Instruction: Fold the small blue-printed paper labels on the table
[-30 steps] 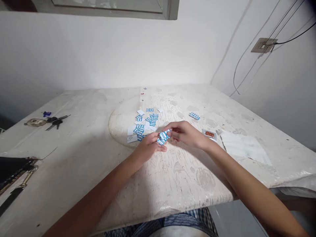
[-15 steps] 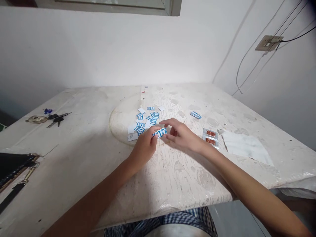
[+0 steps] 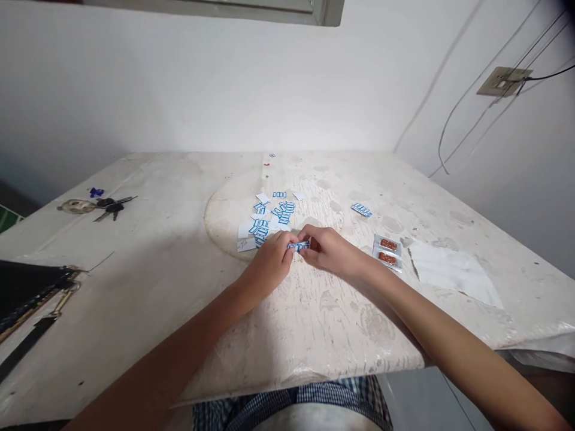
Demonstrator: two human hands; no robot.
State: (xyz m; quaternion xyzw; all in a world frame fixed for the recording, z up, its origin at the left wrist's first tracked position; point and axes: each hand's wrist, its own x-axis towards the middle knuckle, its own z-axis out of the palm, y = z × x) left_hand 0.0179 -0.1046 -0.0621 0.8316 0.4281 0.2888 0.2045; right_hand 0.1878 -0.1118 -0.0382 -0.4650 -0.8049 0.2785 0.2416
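both hands meeting over the middle of the tabletop [image 3: 135,281], left hand [image 3: 268,261] and right hand [image 3: 330,250] each pinching one end of a small stack of blue-and-white paper slips [image 3: 299,245] between thumb and fingertips, other fingers curled in. held low, just above the surface and square between the two grips, probably so the edges line up and nothing slides out. stack thin and flat, white paper printed with blue bars, edge turned toward the camera, so print too small to read. just beyond the hands, a loose scatter of the same slips [image 3: 268,216], some face up with blue marks, some plain white, lying inside a faint round stain, close enough to be reached without stretching. farther out past the right hand, one lone slip [image 3: 362,209] well apart from the rest. just right of the right hand, two clear packets with reddish contents [image 3: 387,251] side by side, and beyond them a white sheet [image 3: 453,272] lying flat. far to the left of the left hand, a bunch of keys [image 3: 96,205]; nearer the left forearm, a dark strap with a metal clasp [image 3: 40,299] at the edge.
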